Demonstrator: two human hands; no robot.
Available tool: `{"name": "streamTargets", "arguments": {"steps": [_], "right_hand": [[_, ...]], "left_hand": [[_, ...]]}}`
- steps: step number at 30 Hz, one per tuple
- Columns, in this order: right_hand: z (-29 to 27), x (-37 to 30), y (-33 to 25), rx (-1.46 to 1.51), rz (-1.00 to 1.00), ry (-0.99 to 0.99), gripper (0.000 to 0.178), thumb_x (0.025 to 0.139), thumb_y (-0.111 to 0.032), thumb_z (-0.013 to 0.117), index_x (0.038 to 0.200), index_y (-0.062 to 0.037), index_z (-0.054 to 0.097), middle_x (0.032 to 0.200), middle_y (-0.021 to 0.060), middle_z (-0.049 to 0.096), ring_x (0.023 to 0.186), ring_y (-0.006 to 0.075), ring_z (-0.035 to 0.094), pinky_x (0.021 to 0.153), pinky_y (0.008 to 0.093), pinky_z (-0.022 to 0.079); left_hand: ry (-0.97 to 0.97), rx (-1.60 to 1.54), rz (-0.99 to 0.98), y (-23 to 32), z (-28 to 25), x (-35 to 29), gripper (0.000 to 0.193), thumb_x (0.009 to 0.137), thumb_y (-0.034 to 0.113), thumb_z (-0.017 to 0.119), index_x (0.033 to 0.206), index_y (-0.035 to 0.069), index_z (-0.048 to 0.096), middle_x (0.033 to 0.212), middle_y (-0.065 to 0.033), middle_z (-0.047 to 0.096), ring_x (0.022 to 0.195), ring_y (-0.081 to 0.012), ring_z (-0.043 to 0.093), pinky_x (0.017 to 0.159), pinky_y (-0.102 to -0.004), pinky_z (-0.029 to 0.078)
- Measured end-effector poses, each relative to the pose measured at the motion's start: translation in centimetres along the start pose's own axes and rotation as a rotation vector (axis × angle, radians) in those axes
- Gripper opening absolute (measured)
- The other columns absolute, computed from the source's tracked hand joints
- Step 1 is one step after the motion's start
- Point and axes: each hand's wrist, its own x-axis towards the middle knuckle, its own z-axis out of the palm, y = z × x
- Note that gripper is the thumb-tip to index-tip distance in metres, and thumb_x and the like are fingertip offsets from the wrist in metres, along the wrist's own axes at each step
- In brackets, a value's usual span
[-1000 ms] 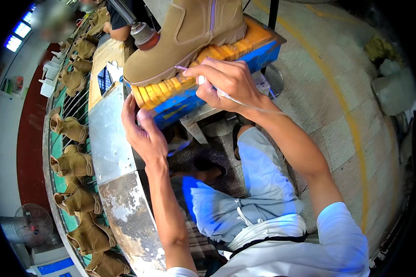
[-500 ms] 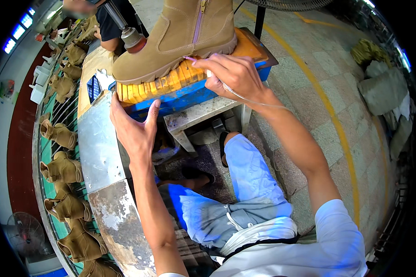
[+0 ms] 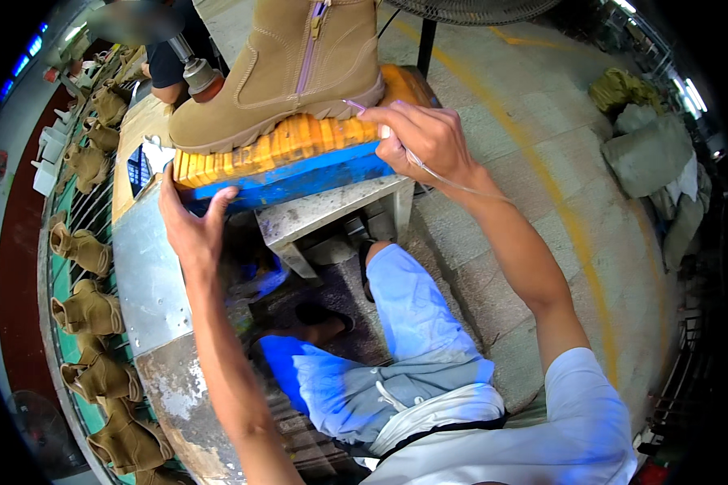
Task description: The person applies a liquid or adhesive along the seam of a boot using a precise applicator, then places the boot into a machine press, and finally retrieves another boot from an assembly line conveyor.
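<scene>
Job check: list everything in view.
Ridged slab: one, yellow over blue, upper middle.
Ankle boot with side zip: one, tan, on the slab.
Metal press rod: one, silver and reddish, at the boot's toe.
Slim tool with thin tube: one, purple tip, at the boot's sole.
Low stand: one, whitish, beneath the slab.
Racked boots: at least eight, tan, left.
Metal table: one, grey, left.
Plastic containers: several, white, upper left.
Round fans: two, dark, top and lower left.
Bundles: several, greyish green, right.
Floor line: one, yellow, right.
Another person: one, dark clothing, top left.
Left hand: one, bare, at the slab's left end.
Right hand: one, bare, fingers around the tool.
Clothed legs: two, pale, lower middle.
</scene>
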Motion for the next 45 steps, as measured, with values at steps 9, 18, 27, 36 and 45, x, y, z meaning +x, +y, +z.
{"name": "streamTargets", "arguments": {"steps": [9,18,27,36,45], "right_hand": [[-3.9,1.2,-3.2,-0.053,0.089,-0.103,0.013,0.083,-0.010,0.065,0.093,-0.0068,0.073,0.073,0.0104,0.069,0.058,0.0277,0.067,0.053,0.0389,0.055],[-4.3,2.0,-4.9,0.160,0.113,-0.045,0.012,0.083,-0.010,0.065,0.090,-0.0046,0.073,0.072,0.0135,0.070,0.058,0.0304,0.067,0.054,0.0385,0.054],[-2.4,0.1,-5.2,0.549,0.275,0.074,0.014,0.089,-0.006,0.065,0.097,-0.0006,0.076,0.069,0.0097,0.071,0.059,0.0180,0.070,0.056,0.0311,0.054],[2.4,-0.3,-8.1,0.403,0.141,0.196,0.017,0.088,-0.011,0.065,0.099,-0.0047,0.076,0.078,0.0110,0.075,0.061,0.0222,0.072,0.056,0.0341,0.058],[1.8,-4.7,-4.8,0.242,0.190,0.012,0.026,0.099,-0.026,0.062,0.106,-0.0047,0.076,0.087,0.0094,0.076,0.075,0.0264,0.074,0.066,0.0382,0.060]], "left_hand": [[0.166,-0.276,0.404,9.2,5.6,-4.7,0.045,0.081,0.026,0.086,0.117,0.005,0.070,0.131,-0.0206,0.064,0.121,-0.0395,0.061,0.105,-0.0527,0.046],[0.057,-0.280,0.342,15.0,5.8,-13.7,0.021,0.086,0.012,0.079,0.107,0.014,0.081,0.136,-0.0121,0.069,0.125,-0.0352,0.060,0.110,-0.0491,0.043],[0.138,-0.320,0.241,10.3,2.5,-14.9,0.022,0.106,0.013,0.058,0.108,-0.003,0.074,0.132,-0.0240,0.069,0.129,-0.0411,0.061,0.112,-0.0503,0.044],[0.284,-0.473,-0.048,3.7,1.0,-13.3,0.040,0.112,0.029,0.051,0.110,-0.008,0.066,0.140,-0.0233,0.063,0.122,-0.0293,0.062,0.108,-0.0435,0.048],[-0.042,-0.504,0.138,7.8,14.8,-10.4,0.039,0.113,0.027,0.044,0.125,-0.003,0.066,0.139,-0.0224,0.064,0.127,-0.0317,0.061,0.109,-0.0462,0.048]]}}
